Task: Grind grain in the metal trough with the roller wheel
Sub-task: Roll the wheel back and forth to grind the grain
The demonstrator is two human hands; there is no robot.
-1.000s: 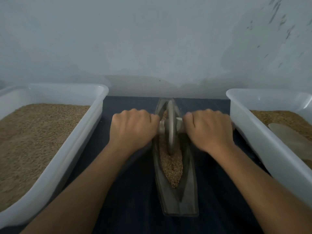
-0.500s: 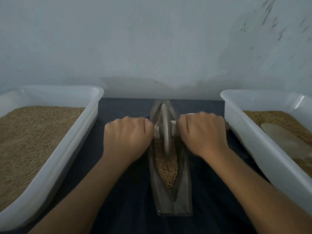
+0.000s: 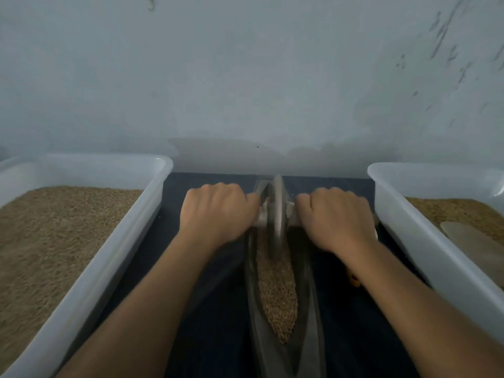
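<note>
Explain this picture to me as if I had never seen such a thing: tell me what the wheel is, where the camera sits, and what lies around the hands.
The camera sits on the person's head, looking down at their own arms. In the middle lies a long, boat-shaped metal trough on a dark cloth, with grain in it. A roller wheel stands upright on edge in the trough, near its far end. The left hand and the right hand each grip the wheel's axle on their own side. A white tub of grain stands to the left and another tub to the right, against a pale wall.
</note>
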